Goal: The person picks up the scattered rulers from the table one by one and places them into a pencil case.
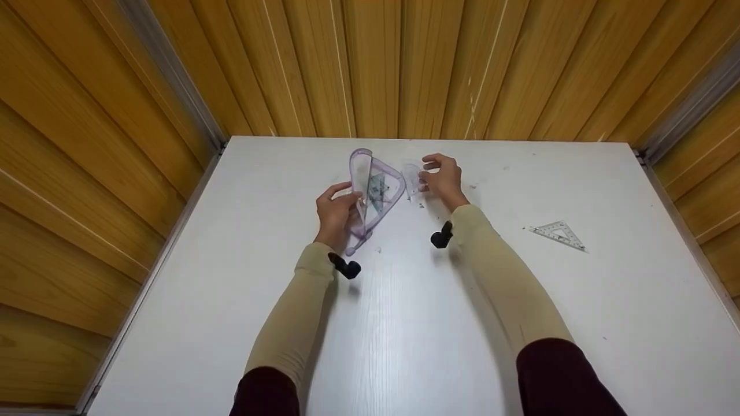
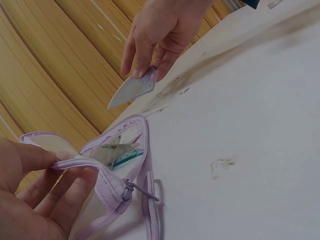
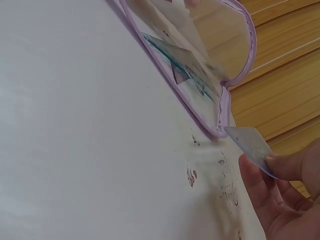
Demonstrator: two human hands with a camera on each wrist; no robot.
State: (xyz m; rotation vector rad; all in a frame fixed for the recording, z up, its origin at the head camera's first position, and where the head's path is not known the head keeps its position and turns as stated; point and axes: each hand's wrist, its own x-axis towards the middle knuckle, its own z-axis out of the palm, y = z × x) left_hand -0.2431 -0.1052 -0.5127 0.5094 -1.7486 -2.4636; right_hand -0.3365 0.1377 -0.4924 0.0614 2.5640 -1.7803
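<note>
My left hand (image 1: 335, 212) grips the zipped edge of a clear pencil pouch (image 2: 107, 187) with lilac trim, thumb on top and fingers beneath. The pouch's mouth gapes, and inside lie clear set squares, one with a teal edge (image 3: 167, 52). Between thumb and fingers, my right hand (image 1: 445, 180) pinches a clear protractor (image 2: 134, 90). Its pointed end is close beside the pouch's far rim in the right wrist view. A lilac strap (image 2: 151, 210) hangs from the zip end.
Another clear set square (image 1: 559, 234) lies flat on the white table (image 1: 381, 341), right of my right forearm. Dark smudges (image 3: 192, 177) mark the tabletop near the pouch. Wood-patterned panels (image 1: 370, 69) stand behind the table and along its sides.
</note>
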